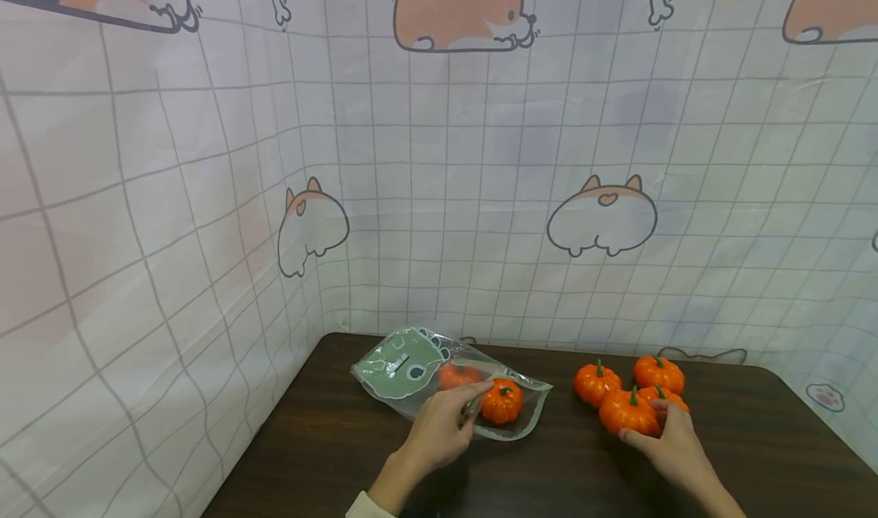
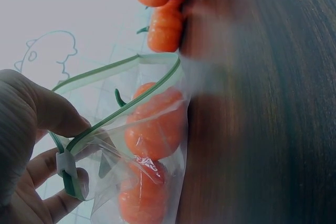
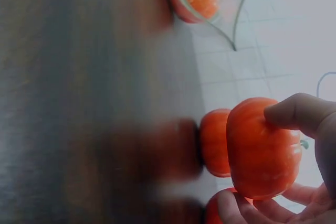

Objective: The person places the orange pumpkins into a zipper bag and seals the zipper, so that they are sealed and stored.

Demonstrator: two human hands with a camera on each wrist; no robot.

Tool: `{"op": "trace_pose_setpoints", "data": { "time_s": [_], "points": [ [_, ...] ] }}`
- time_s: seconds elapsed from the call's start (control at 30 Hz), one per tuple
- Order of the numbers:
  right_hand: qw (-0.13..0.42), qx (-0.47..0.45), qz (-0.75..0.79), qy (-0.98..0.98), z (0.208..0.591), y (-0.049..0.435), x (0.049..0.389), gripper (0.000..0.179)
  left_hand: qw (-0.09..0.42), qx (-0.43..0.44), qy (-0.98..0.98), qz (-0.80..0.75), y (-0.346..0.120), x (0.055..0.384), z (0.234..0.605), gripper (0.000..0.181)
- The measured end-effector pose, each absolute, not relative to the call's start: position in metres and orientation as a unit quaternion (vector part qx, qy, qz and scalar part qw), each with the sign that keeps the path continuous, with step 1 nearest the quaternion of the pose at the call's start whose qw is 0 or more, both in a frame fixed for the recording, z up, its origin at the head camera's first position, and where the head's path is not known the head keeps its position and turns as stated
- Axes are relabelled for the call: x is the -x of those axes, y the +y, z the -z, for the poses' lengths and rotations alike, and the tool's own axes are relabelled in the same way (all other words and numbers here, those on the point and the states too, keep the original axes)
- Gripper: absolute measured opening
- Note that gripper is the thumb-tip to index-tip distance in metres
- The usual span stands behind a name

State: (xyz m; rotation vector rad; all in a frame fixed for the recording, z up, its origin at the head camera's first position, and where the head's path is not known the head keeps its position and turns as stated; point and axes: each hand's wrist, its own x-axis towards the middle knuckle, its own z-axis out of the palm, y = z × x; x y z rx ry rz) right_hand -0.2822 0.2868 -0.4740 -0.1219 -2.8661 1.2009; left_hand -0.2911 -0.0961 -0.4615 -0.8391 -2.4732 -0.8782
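Observation:
A clear zip bag (image 1: 405, 369) with a green edge and a green cartoon print lies on the dark table, its mouth spread towards the right. Two small orange pumpkins are inside; the nearer pumpkin (image 2: 155, 124) sits just within the opening. My left hand (image 1: 442, 426) pinches the bag's green rim (image 2: 97, 125) beside a white slider (image 2: 66, 163). With thumb and fingers, my right hand (image 1: 672, 446) grips a pumpkin (image 3: 262, 150) by its sides, in front of the other loose ones.
Behind the gripped pumpkin are a left pumpkin (image 1: 597, 384), a back pumpkin (image 1: 658, 373) and a partly hidden pumpkin (image 1: 675, 398). The dark wooden table (image 1: 549, 472) meets a white gridded cloth (image 1: 439, 289) with dog drawings at its back and left.

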Motion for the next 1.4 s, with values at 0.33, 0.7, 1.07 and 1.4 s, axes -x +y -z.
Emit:
{"op": "trace_pose_setpoints", "data": {
  "time_s": [0.33,0.7,1.07,1.4],
  "points": [
    [0.012,0.037,-0.432,-0.901,0.456,0.282,0.284,0.095,0.189,0.302,-0.88,0.314,-0.096,0.293,0.466,0.061],
    [0.014,0.025,-0.486,-0.873,0.439,0.27,0.29,0.096,0.198,0.311,-0.873,0.318,-0.097,0.293,0.465,0.06],
    [0.019,0.018,-0.501,-0.865,0.434,0.255,0.29,0.095,0.19,0.303,-0.876,0.322,-0.096,0.291,0.465,0.062],
    [0.021,-0.002,-0.503,-0.864,0.434,0.245,0.289,0.089,0.189,0.307,-0.875,0.323,-0.095,0.293,0.463,0.059]
  ]
}}
